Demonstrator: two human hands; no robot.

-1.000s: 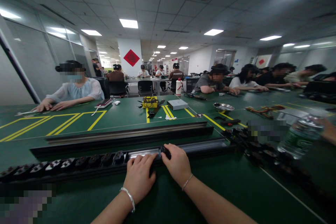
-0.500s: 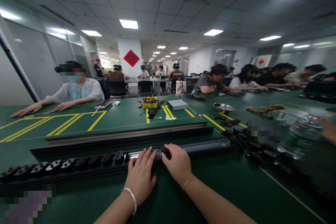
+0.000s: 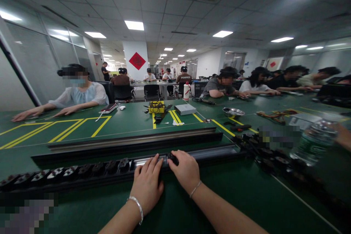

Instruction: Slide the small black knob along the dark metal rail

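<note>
Black rail (image 3: 214, 152) lies along the near side of the green tabletop (image 3: 219, 204), with a row of black clips (image 3: 82, 170) seated in its left part. Left hand (image 3: 146, 184) rests flat on the rail, fingers stretched across the channel, gripping nothing; a second ago those fingers were curled at its front edge. Right hand (image 3: 185, 171) stays curled, fingertips closed on a single clip (image 3: 173, 158) in the channel. Judgement: the rail is now braced; the single clip has not shifted and sits well apart from the row.

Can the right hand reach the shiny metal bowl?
Probably not: the right hand grips a black clip on the near black rail; the shiny metal bowl sits far off, beyond a second rail.
</note>
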